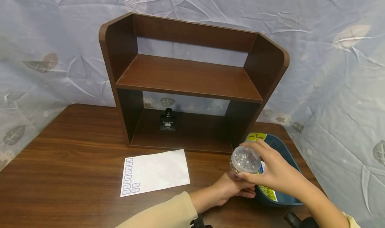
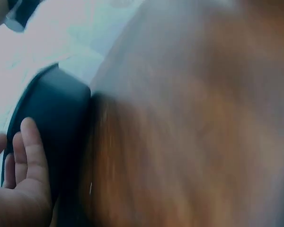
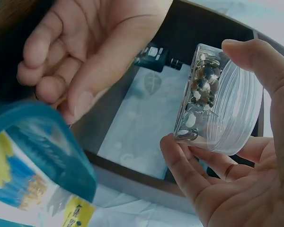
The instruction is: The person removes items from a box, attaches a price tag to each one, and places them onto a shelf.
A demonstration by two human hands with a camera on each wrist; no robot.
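A small round clear plastic jar [image 1: 246, 159] with a lid is held in my right hand [image 1: 275, 169], thumb on one side and fingers on the other. Through its wall in the right wrist view, shiny metallic pieces [image 3: 206, 82] show inside; their exact kind is unclear. My left hand [image 1: 224, 189] is just below and left of the jar in the head view. In the right wrist view the left hand [image 3: 99, 45] is apart from the jar, fingers loosely bent around nothing. A teal plastic bin [image 1: 278, 144] with yellow labels stands beside both hands.
A brown two-tier shelf [image 1: 189, 76] stands at the back of the wooden table [image 1: 69, 161]. On its lower level is a dark square perfume bottle [image 1: 167, 121]. White paper [image 1: 159, 171] with blue-bordered labels along its left side lies in front. Patterned cloth [image 1: 340, 97] hangs behind.
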